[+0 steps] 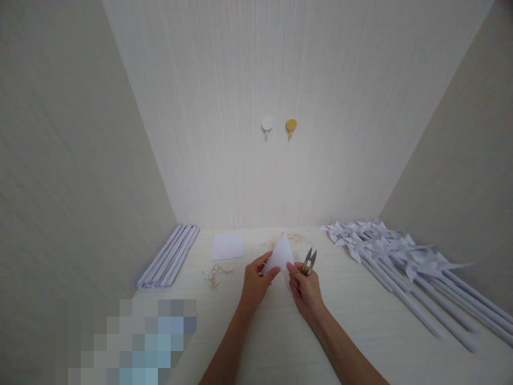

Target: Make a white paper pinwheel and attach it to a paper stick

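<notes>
While both hands [256, 280] [308, 287] pinch paper [281, 254] edges | pinwheels [411, 261] lie well apart

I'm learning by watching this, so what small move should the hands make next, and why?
Probably crease the triangular paper firmly: its outline suggests a fold, the left hand and right hand both grip it, and the thread snips tucked in the right hand point clear of it.

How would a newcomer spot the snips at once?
Start at the pale table and find the person's right hand near its middle. The snips sit in that hand's grip, just right of the folded paper, points facing the wall. Two dark, pointed, parted blades set them apart from the white paper.
</notes>
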`<state>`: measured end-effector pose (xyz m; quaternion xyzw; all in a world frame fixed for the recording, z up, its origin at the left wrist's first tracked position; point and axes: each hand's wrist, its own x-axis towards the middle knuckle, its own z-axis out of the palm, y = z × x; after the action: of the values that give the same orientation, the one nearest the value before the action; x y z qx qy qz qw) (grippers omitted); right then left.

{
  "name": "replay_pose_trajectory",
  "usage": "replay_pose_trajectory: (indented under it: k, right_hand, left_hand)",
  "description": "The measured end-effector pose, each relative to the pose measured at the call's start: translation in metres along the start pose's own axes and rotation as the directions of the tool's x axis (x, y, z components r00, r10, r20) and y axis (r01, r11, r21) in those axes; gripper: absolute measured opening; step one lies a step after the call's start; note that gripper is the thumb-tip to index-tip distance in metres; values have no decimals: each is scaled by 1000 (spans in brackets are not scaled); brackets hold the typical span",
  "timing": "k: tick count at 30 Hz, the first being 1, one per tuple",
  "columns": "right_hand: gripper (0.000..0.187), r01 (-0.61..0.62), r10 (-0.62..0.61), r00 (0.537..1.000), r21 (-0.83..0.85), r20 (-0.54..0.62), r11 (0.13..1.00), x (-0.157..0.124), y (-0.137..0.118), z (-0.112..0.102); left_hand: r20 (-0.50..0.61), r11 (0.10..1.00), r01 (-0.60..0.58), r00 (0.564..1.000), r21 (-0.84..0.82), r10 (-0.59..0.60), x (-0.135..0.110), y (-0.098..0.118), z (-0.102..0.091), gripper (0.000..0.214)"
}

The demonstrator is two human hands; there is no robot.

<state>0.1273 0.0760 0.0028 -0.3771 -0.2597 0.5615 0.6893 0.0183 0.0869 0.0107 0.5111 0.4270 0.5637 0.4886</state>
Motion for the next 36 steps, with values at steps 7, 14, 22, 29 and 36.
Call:
replay_pose_trajectory:
  k: [7,14,22,29,36]
  right_hand:
    - [40,5,-4,1000,-23,25,1000,0,1,0]
    - [33,-48,83,984,-216,157,975,-4,3,4]
    - [28,-8,53,989,-312,136,950,-3,8,1]
    - [32,-38,70,990,-238,126,970,-4,8,4]
    - [33,-293,290,884,-50,367,955,-13,2,12]
  left_hand:
    - [75,999,38,996,4,-38,1,-1,-1,33]
    - [-157,934,157,964,-321,-216,4,1,-5,34]
    - [-136,763,142,947,-631,-289,7,5,-6,22]
    - [-47,934,212,971,-287,-235,5,-8,4,22]
    - [-232,903,83,953,-422,-196,8,-3,-3,23]
